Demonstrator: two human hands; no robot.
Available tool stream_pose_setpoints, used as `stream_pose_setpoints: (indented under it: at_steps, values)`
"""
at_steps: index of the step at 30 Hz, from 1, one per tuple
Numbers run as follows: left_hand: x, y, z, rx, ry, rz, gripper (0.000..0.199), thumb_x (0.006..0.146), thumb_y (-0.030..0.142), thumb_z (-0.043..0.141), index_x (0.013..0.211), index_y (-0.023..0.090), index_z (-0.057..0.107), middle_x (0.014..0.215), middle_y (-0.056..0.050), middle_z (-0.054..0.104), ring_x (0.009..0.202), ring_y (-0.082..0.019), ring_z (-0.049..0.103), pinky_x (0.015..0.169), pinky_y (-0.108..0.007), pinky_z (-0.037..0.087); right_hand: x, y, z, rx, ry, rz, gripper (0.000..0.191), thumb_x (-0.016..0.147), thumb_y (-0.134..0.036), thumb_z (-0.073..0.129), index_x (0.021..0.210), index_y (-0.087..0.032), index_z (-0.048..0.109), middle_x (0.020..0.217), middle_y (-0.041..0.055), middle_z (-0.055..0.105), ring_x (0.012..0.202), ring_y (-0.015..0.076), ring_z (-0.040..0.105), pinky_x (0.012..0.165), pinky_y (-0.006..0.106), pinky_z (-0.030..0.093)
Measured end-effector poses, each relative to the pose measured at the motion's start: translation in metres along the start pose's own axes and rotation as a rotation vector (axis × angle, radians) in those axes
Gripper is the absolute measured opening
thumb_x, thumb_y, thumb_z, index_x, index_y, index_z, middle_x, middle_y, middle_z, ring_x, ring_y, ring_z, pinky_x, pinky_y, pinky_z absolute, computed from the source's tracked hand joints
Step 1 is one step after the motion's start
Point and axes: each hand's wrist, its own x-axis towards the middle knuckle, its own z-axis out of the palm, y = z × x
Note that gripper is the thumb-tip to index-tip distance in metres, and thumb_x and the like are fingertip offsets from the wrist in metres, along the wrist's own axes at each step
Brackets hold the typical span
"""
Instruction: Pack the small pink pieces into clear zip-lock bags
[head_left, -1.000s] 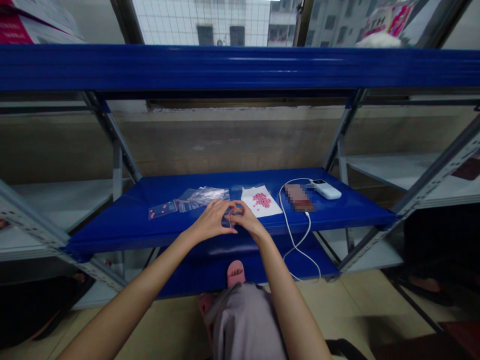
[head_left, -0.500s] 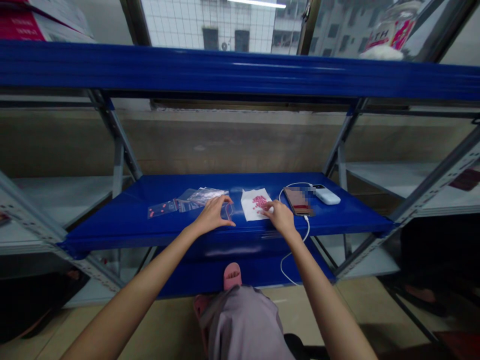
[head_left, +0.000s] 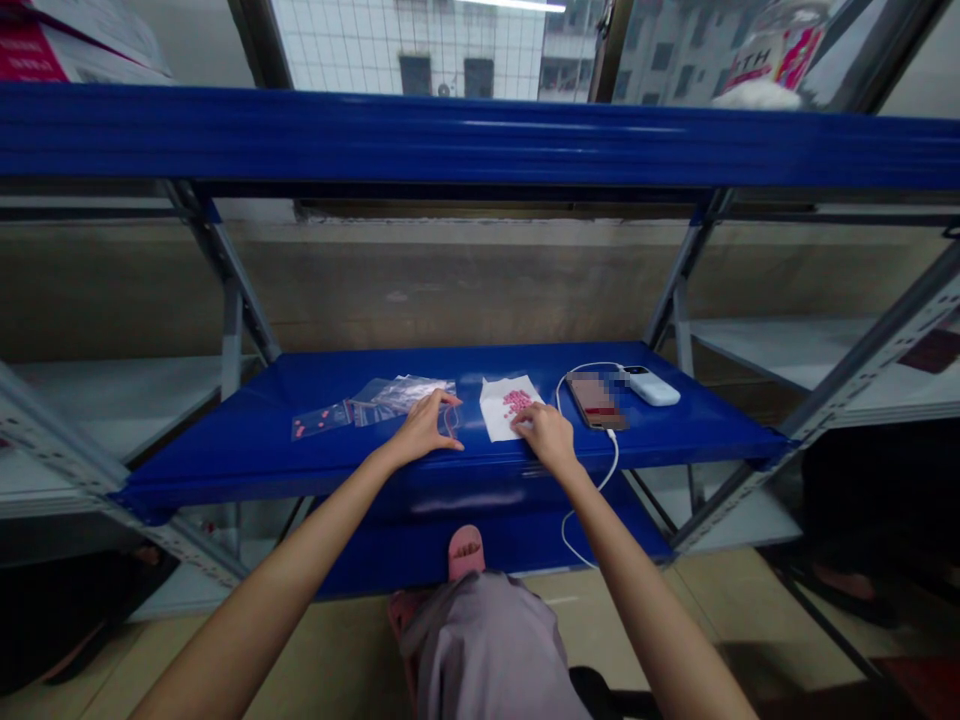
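Note:
My left hand [head_left: 424,430] holds a small clear zip bag [head_left: 451,420] with its mouth spread between thumb and fingers. Over the front right part of a white paper [head_left: 495,413], my right hand [head_left: 546,432] has its fingertips pinched together; whatever may be between them is too small to make out. Several small pink pieces [head_left: 517,400] lie in a heap on that paper, just beyond my right fingertips. To the left of my left hand is a pile of clear bags [head_left: 401,393]. A bag holding a few pink pieces [head_left: 320,421] lies farther left.
On the blue shelf [head_left: 247,420], a phone [head_left: 598,402] and a white power bank [head_left: 652,387] are joined by a white cable [head_left: 616,460], which hangs over the front edge. A blue beam [head_left: 480,145] crosses above. Dark-clothed people are partly visible at both sides.
My right hand has moved slightly left across the front of the paper, its fingertips closer together. My left hand stays at the clear bag.

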Motion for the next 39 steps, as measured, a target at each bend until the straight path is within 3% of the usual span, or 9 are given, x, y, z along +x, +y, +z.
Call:
stream_pose_setpoints:
  at_steps: [5, 8, 13, 16, 22, 26, 32, 36, 39]
  values:
    - [0.000, 0.002, 0.002, -0.024, 0.002, -0.001, 0.063, 0.048, 0.024, 0.080, 0.099, 0.019, 0.044, 0.112, -0.010, 0.053, 0.111, -0.027, 0.049, 0.095, -0.048, 0.035, -0.001, -0.001, 0.000, 0.055, 0.013, 0.032, 0.013, 0.077, -0.026, 0.058, 0.080, -0.022, 0.070, 0.092, 0.0054, 0.066, 0.088, 0.0214, 0.057, 0.067, 0.027, 0.039]
    - [0.000, 0.003, 0.003, -0.043, -0.001, 0.000, 0.063, 0.048, 0.025, 0.081, 0.099, 0.019, 0.044, 0.112, -0.010, 0.053, 0.110, -0.027, 0.049, 0.095, -0.046, 0.035, 0.000, -0.010, -0.004, 0.241, 0.086, 0.032, 0.012, 0.077, -0.028, 0.058, 0.079, -0.023, 0.069, 0.093, 0.0035, 0.067, 0.086, 0.0190, 0.057, 0.070, 0.027, 0.040]
    - [0.001, 0.008, 0.005, -0.133, -0.008, 0.027, 0.063, 0.050, 0.027, 0.080, 0.101, 0.018, 0.045, 0.108, -0.008, 0.052, 0.106, -0.024, 0.050, 0.093, -0.041, 0.037, 0.011, -0.043, -0.011, 0.564, 0.099, -0.155, 0.013, 0.075, -0.034, 0.062, 0.078, -0.024, 0.069, 0.083, 0.0007, 0.067, 0.071, 0.0149, 0.054, 0.067, 0.027, 0.039]
    - [0.003, 0.011, 0.005, -0.164, -0.002, 0.018, 0.063, 0.050, 0.028, 0.080, 0.101, 0.017, 0.045, 0.105, -0.007, 0.051, 0.103, -0.023, 0.050, 0.092, -0.040, 0.038, 0.018, -0.059, -0.012, 0.547, 0.063, -0.243, 0.011, 0.073, -0.033, 0.065, 0.078, -0.024, 0.070, 0.080, 0.0018, 0.065, 0.073, 0.0163, 0.053, 0.069, 0.029, 0.038]
    - [0.003, 0.016, 0.002, -0.216, -0.018, 0.017, 0.061, 0.050, 0.026, 0.080, 0.099, 0.019, 0.044, 0.104, -0.006, 0.050, 0.104, -0.023, 0.050, 0.091, -0.040, 0.039, 0.016, -0.071, -0.013, 0.384, 0.053, -0.251, 0.008, 0.074, -0.030, 0.065, 0.078, -0.028, 0.072, 0.087, 0.0044, 0.062, 0.084, 0.0213, 0.050, 0.073, 0.033, 0.035]
    - [0.004, 0.018, 0.001, -0.238, -0.020, 0.004, 0.060, 0.050, 0.025, 0.079, 0.098, 0.019, 0.043, 0.103, -0.006, 0.051, 0.104, -0.023, 0.050, 0.091, -0.041, 0.039, 0.015, -0.073, -0.013, 0.413, 0.061, -0.244, 0.012, 0.078, -0.031, 0.061, 0.083, -0.030, 0.072, 0.088, 0.0043, 0.062, 0.084, 0.0214, 0.049, 0.075, 0.034, 0.035]
    - [0.002, 0.014, 0.003, -0.258, -0.015, 0.009, 0.060, 0.049, 0.025, 0.080, 0.096, 0.019, 0.043, 0.105, -0.007, 0.052, 0.106, -0.024, 0.050, 0.093, -0.042, 0.038, 0.016, -0.063, -0.016, 0.449, 0.095, -0.202, 0.015, 0.080, -0.033, 0.058, 0.084, -0.028, 0.071, 0.088, 0.0035, 0.064, 0.086, 0.0204, 0.052, 0.077, 0.033, 0.035]
    - [-0.001, 0.008, 0.002, -0.263, -0.035, 0.045, 0.057, 0.052, 0.023, 0.079, 0.096, 0.020, 0.044, 0.108, -0.008, 0.055, 0.108, -0.023, 0.051, 0.096, -0.043, 0.036, 0.017, -0.031, -0.017, 0.327, 0.160, -0.096, 0.019, 0.082, -0.030, 0.054, 0.091, -0.026, 0.070, 0.090, 0.0040, 0.065, 0.087, 0.0201, 0.053, 0.077, 0.031, 0.036]
    - [-0.002, 0.005, 0.001, -0.254, -0.037, 0.041, 0.057, 0.052, 0.022, 0.079, 0.096, 0.020, 0.044, 0.109, -0.009, 0.055, 0.109, -0.023, 0.051, 0.096, -0.044, 0.037, 0.016, -0.006, -0.012, 0.127, 0.083, -0.063, 0.019, 0.080, -0.030, 0.056, 0.093, -0.026, 0.070, 0.096, 0.0055, 0.064, 0.087, 0.0212, 0.051, 0.073, 0.030, 0.036]
